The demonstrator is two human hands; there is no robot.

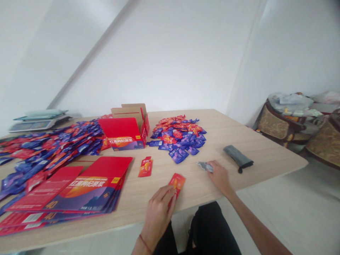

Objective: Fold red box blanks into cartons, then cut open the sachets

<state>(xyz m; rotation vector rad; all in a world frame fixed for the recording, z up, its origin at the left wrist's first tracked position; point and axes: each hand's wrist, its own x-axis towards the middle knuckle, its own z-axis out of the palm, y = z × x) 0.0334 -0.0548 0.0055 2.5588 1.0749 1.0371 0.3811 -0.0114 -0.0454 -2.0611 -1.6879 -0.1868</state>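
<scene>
Red sachet: It is slanting near the front edge of the table, nearer me than the open box and to its right; I cannot tell whether it is touching the wood.
Left hand: I am pinching the sachet's lower end between thumb and fingers; a thin reddish band is circling the wrist.
Right hand: I am pinching a crumpled silvery scrap, farther to the right of the box.
Second sachet: Also red, it is lying alone in front of the box, slightly right.
Mixed heap: Red and purple packets are lying piled just right of the box.
Grey pouch: It is lying well to the right of the box.
Flat cartons: Printed red and purple, they are lying stacked in front of the box, to its left.
Larger heap: More such packets are sprawling left of the box.
Scale: It is standing farther left, behind that heap.
Patterned chairs: Beyond the table, far right of the box, they are holding plastic bags.
</scene>
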